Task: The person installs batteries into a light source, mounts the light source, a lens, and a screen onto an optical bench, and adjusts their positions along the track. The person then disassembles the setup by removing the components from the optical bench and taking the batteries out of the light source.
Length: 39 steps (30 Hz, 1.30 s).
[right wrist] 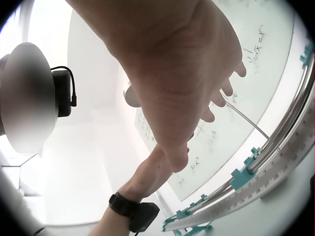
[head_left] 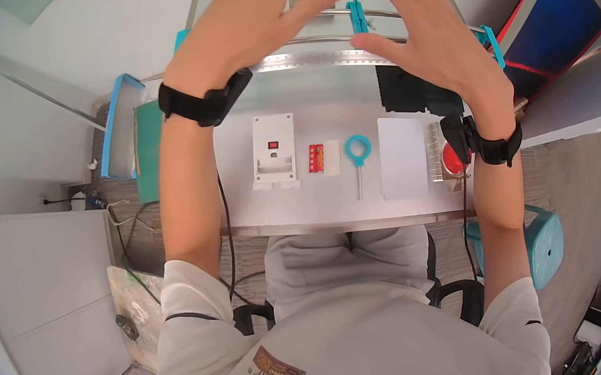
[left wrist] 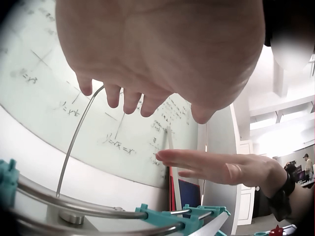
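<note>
My left hand (head_left: 248, 17) is raised over the far side of the table, its fingers extended and thumb spread, holding nothing. Level with it on the right, my right hand (head_left: 434, 34) is also up, empty, with straight fingers. Below them on the table lies a white plastic case (head_left: 274, 148) with an uncovered battery bay. Beside it are red batteries (head_left: 316, 158) and a small white cover (head_left: 331, 158). Further right rests a tool with a teal ring handle (head_left: 358, 148) and thin metal shaft, then a white rectangular sheet (head_left: 402, 156).
A black cloth (head_left: 411, 89) lies under the right forearm, with a red round object (head_left: 453, 159) near that wrist. A metal ruler strip (head_left: 319, 59) and rails with teal clamps (head_left: 358, 17) line the back edge. A whiteboard (left wrist: 98, 123) stands behind; a teal stool (head_left: 545, 246) is at right.
</note>
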Each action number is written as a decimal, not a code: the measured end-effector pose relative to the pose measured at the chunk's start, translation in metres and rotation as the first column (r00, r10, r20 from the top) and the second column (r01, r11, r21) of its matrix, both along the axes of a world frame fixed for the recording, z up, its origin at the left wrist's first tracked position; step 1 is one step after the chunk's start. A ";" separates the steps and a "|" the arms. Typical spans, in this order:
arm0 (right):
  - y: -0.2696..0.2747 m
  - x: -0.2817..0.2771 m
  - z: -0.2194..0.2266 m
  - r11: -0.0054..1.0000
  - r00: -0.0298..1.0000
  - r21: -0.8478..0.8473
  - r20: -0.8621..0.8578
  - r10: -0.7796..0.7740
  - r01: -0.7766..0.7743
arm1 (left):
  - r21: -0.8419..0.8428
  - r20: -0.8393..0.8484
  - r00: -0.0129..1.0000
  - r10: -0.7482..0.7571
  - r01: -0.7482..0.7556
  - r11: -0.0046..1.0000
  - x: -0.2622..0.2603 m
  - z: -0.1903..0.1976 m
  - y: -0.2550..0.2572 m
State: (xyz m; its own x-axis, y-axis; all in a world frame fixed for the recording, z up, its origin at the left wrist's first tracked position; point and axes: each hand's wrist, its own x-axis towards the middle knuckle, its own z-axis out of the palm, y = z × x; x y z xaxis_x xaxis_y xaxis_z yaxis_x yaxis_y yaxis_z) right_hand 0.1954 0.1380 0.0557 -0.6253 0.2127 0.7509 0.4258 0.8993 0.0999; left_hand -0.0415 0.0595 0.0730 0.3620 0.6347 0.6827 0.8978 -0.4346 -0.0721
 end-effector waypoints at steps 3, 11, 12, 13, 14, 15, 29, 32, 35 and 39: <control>-0.006 0.017 -0.007 0.969 0.987 -0.245 0.157 0.033 0.006 | 0.242 0.175 0.973 -0.152 0.107 0.964 -0.001 -0.021 -0.006; -0.010 0.058 -0.021 0.842 0.995 -0.529 -0.049 0.092 -0.104 | -0.660 0.157 0.988 0.006 0.101 0.745 0.000 -0.053 -0.133; -0.010 0.058 -0.020 0.829 0.994 -0.548 -0.084 0.074 -0.108 | -0.666 0.142 0.990 0.004 0.093 0.740 0.000 -0.061 -0.139; -0.010 0.058 -0.021 0.826 0.993 -0.552 -0.099 0.071 -0.114 | -0.662 0.113 0.992 0.049 0.039 0.748 -0.002 -0.072 -0.144; -0.010 0.058 -0.021 0.821 0.990 -0.556 -0.124 0.070 -0.128 | -0.655 0.087 0.992 0.097 -0.016 0.756 -0.003 -0.080 -0.147; -0.010 0.057 -0.021 0.817 0.986 -0.558 -0.149 0.071 -0.143 | -0.656 0.075 0.993 0.097 -0.024 0.754 -0.006 -0.084 -0.146; -0.040 0.056 -0.017 0.303 0.966 -0.932 -0.137 0.219 -0.200 | -0.498 0.349 0.936 0.053 0.137 0.856 0.044 -0.030 -0.094; -0.046 0.055 -0.012 0.128 0.949 -0.980 -0.108 0.295 -0.152 | -0.426 0.357 0.934 0.001 0.162 0.890 0.062 -0.024 -0.064; -0.039 0.059 -0.018 0.190 0.968 -0.967 -0.125 0.220 -0.168 | -0.378 0.385 0.921 -0.060 0.217 0.900 0.070 -0.025 -0.048; -0.035 0.066 -0.018 0.160 0.968 -0.967 -0.168 0.187 -0.198 | -0.048 0.895 0.383 -0.228 0.591 0.805 0.081 -0.048 -0.037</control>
